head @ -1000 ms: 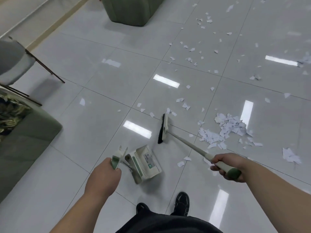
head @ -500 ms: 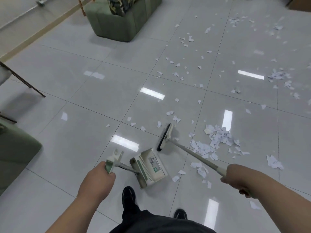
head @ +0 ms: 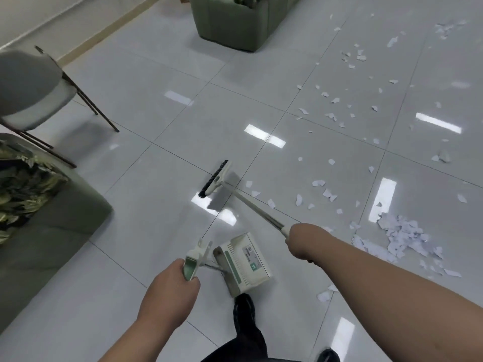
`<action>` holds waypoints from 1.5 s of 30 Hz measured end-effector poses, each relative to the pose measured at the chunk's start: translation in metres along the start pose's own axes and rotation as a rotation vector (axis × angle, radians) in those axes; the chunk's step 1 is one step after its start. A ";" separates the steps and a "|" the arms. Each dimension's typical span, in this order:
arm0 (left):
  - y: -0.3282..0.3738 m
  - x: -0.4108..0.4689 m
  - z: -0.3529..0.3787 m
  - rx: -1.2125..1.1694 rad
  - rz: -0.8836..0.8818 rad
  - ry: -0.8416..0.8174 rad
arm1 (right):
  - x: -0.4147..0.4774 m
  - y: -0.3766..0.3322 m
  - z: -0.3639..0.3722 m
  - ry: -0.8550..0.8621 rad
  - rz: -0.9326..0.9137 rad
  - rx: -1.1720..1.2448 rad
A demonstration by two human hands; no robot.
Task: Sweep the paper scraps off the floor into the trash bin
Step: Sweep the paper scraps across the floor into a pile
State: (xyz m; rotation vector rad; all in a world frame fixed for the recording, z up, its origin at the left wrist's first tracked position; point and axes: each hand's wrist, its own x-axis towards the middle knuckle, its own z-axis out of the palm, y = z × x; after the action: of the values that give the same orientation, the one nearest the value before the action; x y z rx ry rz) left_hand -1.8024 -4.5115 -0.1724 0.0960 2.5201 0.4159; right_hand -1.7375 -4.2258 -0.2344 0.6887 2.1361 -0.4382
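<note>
My right hand (head: 304, 241) grips the white handle of a broom whose black-bristled head (head: 214, 178) hovers over the glossy tiles left of the scraps. My left hand (head: 170, 291) grips the green-and-white handle (head: 192, 262) of a white dustpan (head: 244, 259), which sits low by my shoe. A heap of white paper scraps (head: 400, 235) lies to the right of my right arm. Looser scraps (head: 326, 192) are scattered across the tiles toward the far right. No trash bin is in view.
A green sofa (head: 39, 212) with a patterned cushion fills the left edge. A grey chair (head: 28, 87) on thin dark legs stands behind it. Another green seat (head: 235, 24) stands at the top centre. My black shoe (head: 244, 309) is next to the dustpan.
The broom head has swung left, away from the scrap heap, and lifted. The view has turned left, bringing the sofa and chair back in. The dustpan stays near my feet.
</note>
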 end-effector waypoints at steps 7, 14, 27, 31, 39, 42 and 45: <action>-0.029 0.062 -0.021 0.031 -0.062 -0.011 | 0.094 -0.079 0.013 -0.013 -0.032 -0.167; -0.034 0.096 -0.031 0.084 -0.029 -0.023 | 0.094 -0.019 0.038 0.121 0.177 -0.035; 0.022 0.100 -0.043 0.114 0.207 -0.109 | -0.042 0.127 0.001 0.038 0.659 -0.171; 0.046 0.096 -0.038 0.150 0.277 -0.124 | -0.080 0.152 -0.015 0.034 0.683 -0.172; 0.083 0.087 -0.025 0.203 0.359 -0.131 | -0.084 0.168 0.002 0.053 0.554 -0.146; 0.094 0.085 -0.020 0.226 0.358 -0.123 | -0.067 0.152 0.005 0.043 0.485 -0.074; 0.109 0.085 -0.013 0.250 0.351 -0.116 | -0.040 0.152 0.008 0.037 0.452 0.018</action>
State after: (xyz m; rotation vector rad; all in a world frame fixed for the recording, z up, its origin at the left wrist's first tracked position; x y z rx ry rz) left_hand -1.8824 -4.3985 -0.1727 0.6463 2.4295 0.2201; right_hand -1.6196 -4.1227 -0.2174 1.1616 1.9328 -0.1990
